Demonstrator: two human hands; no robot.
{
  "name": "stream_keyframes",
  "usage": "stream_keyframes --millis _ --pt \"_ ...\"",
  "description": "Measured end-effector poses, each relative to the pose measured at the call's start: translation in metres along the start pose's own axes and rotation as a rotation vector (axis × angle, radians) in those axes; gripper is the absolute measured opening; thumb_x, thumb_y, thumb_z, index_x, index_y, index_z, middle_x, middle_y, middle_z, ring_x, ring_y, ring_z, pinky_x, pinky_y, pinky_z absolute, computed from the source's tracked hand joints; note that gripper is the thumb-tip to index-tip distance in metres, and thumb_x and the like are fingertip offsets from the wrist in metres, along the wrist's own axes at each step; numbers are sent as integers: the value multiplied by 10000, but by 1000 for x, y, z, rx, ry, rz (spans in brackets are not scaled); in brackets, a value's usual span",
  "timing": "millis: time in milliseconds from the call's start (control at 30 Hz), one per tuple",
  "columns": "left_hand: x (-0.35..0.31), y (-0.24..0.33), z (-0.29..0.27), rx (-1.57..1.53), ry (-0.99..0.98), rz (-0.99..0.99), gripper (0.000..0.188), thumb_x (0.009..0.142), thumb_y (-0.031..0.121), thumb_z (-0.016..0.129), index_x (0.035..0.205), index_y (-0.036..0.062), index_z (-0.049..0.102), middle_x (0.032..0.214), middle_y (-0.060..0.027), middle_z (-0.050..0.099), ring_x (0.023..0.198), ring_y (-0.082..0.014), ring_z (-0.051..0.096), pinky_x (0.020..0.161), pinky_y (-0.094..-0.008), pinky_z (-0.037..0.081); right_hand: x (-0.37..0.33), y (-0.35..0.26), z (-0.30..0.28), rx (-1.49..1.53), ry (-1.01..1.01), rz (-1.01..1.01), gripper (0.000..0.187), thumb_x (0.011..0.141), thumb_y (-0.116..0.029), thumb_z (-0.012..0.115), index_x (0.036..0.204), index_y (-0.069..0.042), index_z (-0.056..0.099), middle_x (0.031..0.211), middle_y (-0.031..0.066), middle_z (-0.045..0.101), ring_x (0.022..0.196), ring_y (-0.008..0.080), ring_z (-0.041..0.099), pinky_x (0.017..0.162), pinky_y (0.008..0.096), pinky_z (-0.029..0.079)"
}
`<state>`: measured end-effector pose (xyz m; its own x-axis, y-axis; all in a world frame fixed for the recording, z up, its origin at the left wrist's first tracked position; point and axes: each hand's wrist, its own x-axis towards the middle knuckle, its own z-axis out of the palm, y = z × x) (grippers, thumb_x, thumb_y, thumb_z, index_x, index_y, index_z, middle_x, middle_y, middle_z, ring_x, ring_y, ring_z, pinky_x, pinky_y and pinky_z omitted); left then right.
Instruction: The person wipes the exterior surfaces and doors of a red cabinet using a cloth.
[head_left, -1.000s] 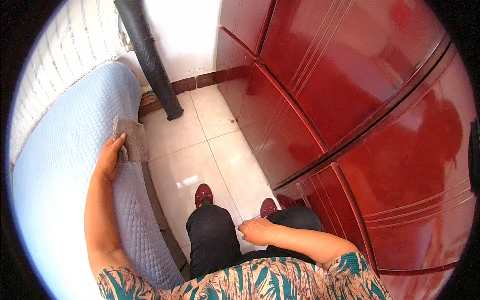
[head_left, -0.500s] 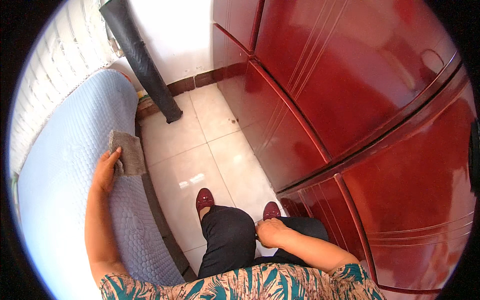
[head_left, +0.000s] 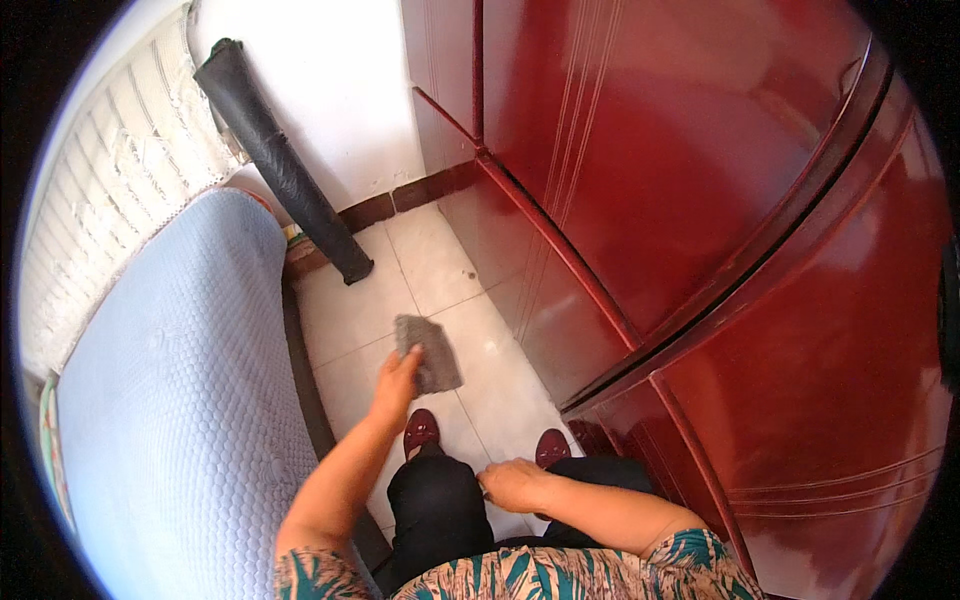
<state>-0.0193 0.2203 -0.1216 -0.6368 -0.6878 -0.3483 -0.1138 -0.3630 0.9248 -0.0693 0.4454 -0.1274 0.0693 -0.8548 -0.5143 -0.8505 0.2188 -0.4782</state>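
Head view — left fingers pinch a grey cloth; a loose grip could drop it onto tiles below — right fingers' closure unclear.

Glossy dark-red cabinets with grooved lines rose along the right, catching hazy reflections. A light-blue quilted bedcover filled the left, paler toward its outer side, beside a striped white curtain. Between them ran cream floor tiles, meeting a dark brown baseboard under a brightly lit white wall. A black roll slanted down to the floor.
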Motion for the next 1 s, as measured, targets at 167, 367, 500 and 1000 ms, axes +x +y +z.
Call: stream_keyframes --millis 167,367,500,1000 --pt "33 8 133 -121 39 190 400 948 303 485 1231 21 508 1027 -68 573 902 -161 511 806 -299 420 0 -3 10 -26 -2 -43 269 837 -116 491 1037 7 622 1046 202 633 953 360 631 792 449 514" --pt "35 -8 206 157 3 589 529 970 242 386 1411 -25 269 1468 -209 268 1374 -321 233 1122 -346 175 2 -11 1 60 -26 -28 311 869 -166 457 1113 -17 581 1099 216 613 997 373 604 821 451 493" --pt "-37 -14 241 232 -23 570 624 979 279 356 1442 -60 110 1526 -223 55 1418 -335 71 1145 -380 75 23 12 57 400 274 -151 375 889 -172 422 1225 -54 537 1226 226 551 1096 375 550 915 441 436" --pt "-77 -9 236 230 -201 652 683 992 342 308 1447 -47 -20 1513 -251 -88 1415 -366 -65 1136 -425 -2 -32 -30 -9 448 5 -325 416 875 -203 463 1238 -3 505 1192 243 564 1084 360 564 894 418 456"
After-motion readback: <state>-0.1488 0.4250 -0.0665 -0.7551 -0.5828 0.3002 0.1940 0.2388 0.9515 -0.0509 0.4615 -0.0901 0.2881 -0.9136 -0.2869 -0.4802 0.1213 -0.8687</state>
